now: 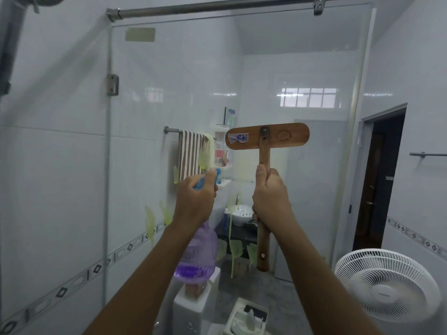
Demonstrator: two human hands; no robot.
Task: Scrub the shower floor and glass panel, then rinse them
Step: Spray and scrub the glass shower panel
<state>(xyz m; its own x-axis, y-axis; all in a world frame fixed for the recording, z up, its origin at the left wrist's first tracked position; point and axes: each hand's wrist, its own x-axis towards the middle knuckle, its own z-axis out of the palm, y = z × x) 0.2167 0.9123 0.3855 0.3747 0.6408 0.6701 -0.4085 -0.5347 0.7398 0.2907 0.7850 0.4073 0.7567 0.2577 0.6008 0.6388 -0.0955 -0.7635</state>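
Glass panel (278,68) past the hands seems mid-spray; left hand (196,201) holds spray bottle (197,252), right hand (271,201) grips brush (267,136), ready to scrub.

A: The brush (267,136)?
B: Wood, smooth, slight sheen; paper sticker (238,137) on its head.
A: The spray bottle (196,250)?
B: Translucent purple plastic, ribbed.
A: The glass panel (290,68)?
B: Clear, glossy. The top rail (217,7) and hinge (112,84) are metal.
A: Rest?
B: Glossy white tiles (48,177), striped cloth towel (189,153), white plastic fan (387,288).
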